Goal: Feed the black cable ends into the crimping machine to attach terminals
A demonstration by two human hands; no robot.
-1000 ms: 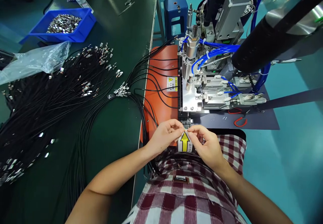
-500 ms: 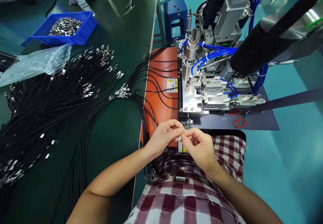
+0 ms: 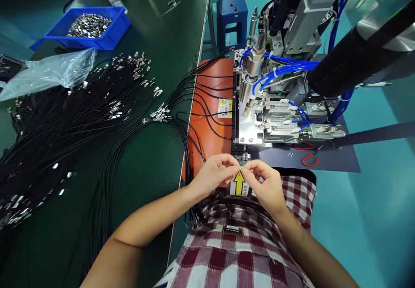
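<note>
My left hand (image 3: pixel 218 172) is closed in a pinch in front of the machine. My right hand (image 3: pixel 264 183) is pinched too, its fingertips almost touching those of the left. Between them are tiny pale and coppery thin wires (image 3: pixel 240 170), mostly hidden by the fingers. Just below the fingertips sits a label with a yellow arrow (image 3: pixel 239 184). A bundle of black cables (image 3: pixel 187 162) with metal connectors (image 3: pixel 161 113) runs under my left wrist. Several other black cables lie across an orange plate (image 3: pixel 212 145) and enter the machine's edge.
The metal machine (image 3: pixel 246 128) with blue air hoses (image 3: pixel 285 68) stands ahead on the right. Red-handled cutters (image 3: pixel 310 160) lie beside it. On the green table (image 3: pixel 152 158) are a heap of black cables (image 3: pixel 65 123), a blue bin (image 3: pixel 112 30) of metal parts and a plastic bag (image 3: pixel 55 72).
The view has shifted slightly. Both hands stay pinched together at the wires; my right hand has moved a little to the right, showing more of the yellow arrow label.
</note>
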